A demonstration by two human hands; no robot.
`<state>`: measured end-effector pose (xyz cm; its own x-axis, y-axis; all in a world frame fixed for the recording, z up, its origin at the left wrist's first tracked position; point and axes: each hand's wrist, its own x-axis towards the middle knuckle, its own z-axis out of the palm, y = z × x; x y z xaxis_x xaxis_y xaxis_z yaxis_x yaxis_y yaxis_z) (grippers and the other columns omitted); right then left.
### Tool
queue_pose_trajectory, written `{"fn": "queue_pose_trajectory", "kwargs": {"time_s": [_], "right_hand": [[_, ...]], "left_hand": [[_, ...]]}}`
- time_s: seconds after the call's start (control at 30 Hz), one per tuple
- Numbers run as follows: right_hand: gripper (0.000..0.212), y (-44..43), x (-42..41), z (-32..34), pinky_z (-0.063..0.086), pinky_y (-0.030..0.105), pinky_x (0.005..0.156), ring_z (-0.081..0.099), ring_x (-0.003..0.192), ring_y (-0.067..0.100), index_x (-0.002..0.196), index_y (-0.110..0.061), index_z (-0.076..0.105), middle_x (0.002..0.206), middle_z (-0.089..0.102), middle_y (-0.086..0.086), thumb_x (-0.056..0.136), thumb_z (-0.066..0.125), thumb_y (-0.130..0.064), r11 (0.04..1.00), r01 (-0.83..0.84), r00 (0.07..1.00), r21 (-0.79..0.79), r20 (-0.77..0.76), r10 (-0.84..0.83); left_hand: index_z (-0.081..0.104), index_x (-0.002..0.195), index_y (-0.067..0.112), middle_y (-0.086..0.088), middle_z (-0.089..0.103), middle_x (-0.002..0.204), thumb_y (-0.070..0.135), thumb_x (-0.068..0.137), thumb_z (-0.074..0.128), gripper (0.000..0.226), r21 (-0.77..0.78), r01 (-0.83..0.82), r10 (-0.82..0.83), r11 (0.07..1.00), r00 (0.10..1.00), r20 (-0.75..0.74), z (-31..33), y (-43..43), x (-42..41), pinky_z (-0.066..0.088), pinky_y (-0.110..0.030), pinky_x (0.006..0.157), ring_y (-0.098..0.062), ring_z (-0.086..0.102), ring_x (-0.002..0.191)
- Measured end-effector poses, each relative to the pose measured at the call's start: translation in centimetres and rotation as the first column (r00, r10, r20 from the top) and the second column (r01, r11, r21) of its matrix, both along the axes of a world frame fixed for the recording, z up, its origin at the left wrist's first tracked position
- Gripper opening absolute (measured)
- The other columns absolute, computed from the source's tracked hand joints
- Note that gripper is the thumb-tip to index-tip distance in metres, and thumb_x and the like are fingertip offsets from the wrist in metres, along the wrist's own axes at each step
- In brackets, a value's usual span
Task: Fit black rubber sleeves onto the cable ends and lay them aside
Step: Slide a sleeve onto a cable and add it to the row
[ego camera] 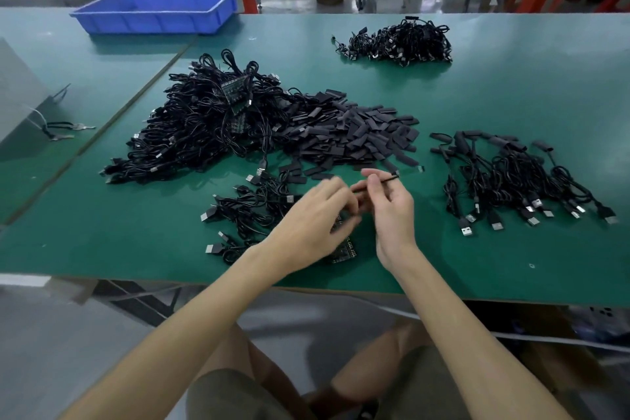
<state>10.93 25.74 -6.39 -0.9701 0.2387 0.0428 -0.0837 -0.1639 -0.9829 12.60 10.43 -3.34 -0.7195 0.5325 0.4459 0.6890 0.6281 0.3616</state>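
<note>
Both hands meet over the near middle of the green table [511,95]. My right hand [392,211] pinches a thin black cable end [388,178] between thumb and forefinger, its tip pointing right. My left hand [317,218] is blurred, its fingers curled beside the right hand; what it holds is hidden. A heap of flat black rubber sleeves [354,133] lies just beyond the hands. A big tangle of black cables [204,126] lies to the left of the sleeves. Cables with sleeves on them [511,177] lie spread at the right.
A small bunch of loose cables [252,211] and a small circuit board [344,249] lie under my left hand. Another cable pile [399,41] sits at the far right. A blue bin [156,12] stands far left. A grey box [20,95] stands at the left edge.
</note>
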Motion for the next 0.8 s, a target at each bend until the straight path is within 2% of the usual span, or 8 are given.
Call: {"fn": "queue_pose_trajectory", "kwargs": {"time_s": [0.07,0.13,0.23,0.37,0.53,0.7,0.8], "right_hand": [[0.016,0.0,0.0,-0.1,0.052,0.024,0.068,0.065,0.074,0.011,0.11,-0.011,0.065,0.081,0.074,-0.001,0.109,0.05,-0.016,0.998,0.053,0.999,-0.046,0.007,-0.053],[0.015,0.0,-0.1,-0.1,0.049,0.022,0.064,0.062,0.07,0.009,0.109,-0.012,0.064,0.077,0.073,-0.003,0.11,0.049,-0.014,0.993,0.093,0.996,-0.066,0.003,-0.093],[0.012,0.1,0.0,0.0,0.046,0.019,0.059,0.058,0.064,0.007,0.112,-0.013,0.061,0.073,0.071,-0.004,0.109,0.05,-0.013,0.985,0.117,0.993,-0.13,0.007,-0.117],[0.007,0.0,0.3,0.3,0.042,0.018,0.054,0.05,0.057,0.006,0.113,-0.014,0.056,0.067,0.067,-0.004,0.109,0.051,-0.012,0.979,0.128,0.992,-0.159,0.019,-0.127],[0.01,0.0,0.2,0.6,0.04,0.019,0.057,0.046,0.055,0.006,0.114,-0.015,0.057,0.064,0.063,-0.007,0.111,0.048,-0.016,0.974,0.133,0.991,-0.182,0.06,-0.124],[0.024,-0.1,0.3,0.6,0.041,0.019,0.056,0.045,0.053,0.008,0.114,-0.012,0.062,0.062,0.062,-0.005,0.112,0.043,-0.026,0.997,0.046,0.998,-0.065,0.048,-0.043],[0.028,-0.2,0.3,0.7,0.04,0.018,0.053,0.045,0.051,0.007,0.109,-0.012,0.065,0.059,0.061,-0.004,0.112,0.042,-0.029,0.999,0.024,0.999,-0.023,0.035,-0.023]], "left_hand": [[0.066,0.099,0.011,-0.001,0.06,0.103,0.018,0.097,0.065,0.008,-0.134,0.11,-0.117,0.985,0.992,-0.046,-0.8,-0.7,0.3,0.048,-0.039,0.092,-0.022,0.055,0.096],[0.071,0.103,0.014,0.001,0.064,0.106,0.02,0.099,0.06,0.013,-0.208,0.174,-0.201,0.962,0.973,-0.114,-1.3,-1.1,0.7,0.045,-0.035,0.1,-0.021,0.058,0.101],[0.071,0.106,0.016,0.003,0.066,0.107,0.023,0.101,0.056,0.017,-0.218,0.188,-0.216,0.958,0.97,-0.113,-1.2,-2.0,1.1,0.044,-0.033,0.104,-0.019,0.059,0.104],[0.071,0.099,0.013,0.003,0.068,0.108,0.023,0.104,0.054,0.021,-0.237,0.163,-0.202,0.958,0.967,-0.153,-1.1,-3.6,0.9,0.043,-0.034,0.107,-0.019,0.063,0.11],[0.069,0.088,0.014,0.005,0.067,0.101,0.026,0.105,0.052,0.026,-0.249,0.093,-0.134,0.964,0.979,-0.153,-0.9,-6.1,1.1,0.048,-0.033,0.091,-0.018,0.063,0.102],[0.064,0.082,0.016,0.006,0.062,0.09,0.028,0.105,0.049,0.03,-0.293,-0.045,0.012,0.955,0.994,-0.111,-0.2,-9.3,0.1,0.049,-0.032,0.078,-0.017,0.057,0.083],[0.058,0.074,0.018,0.008,0.054,0.079,0.031,0.105,0.048,0.034,-0.354,-0.134,0.094,0.925,0.987,-0.13,0.1,-10.5,-0.8,0.045,-0.031,0.075,-0.015,0.05,0.077]]}}
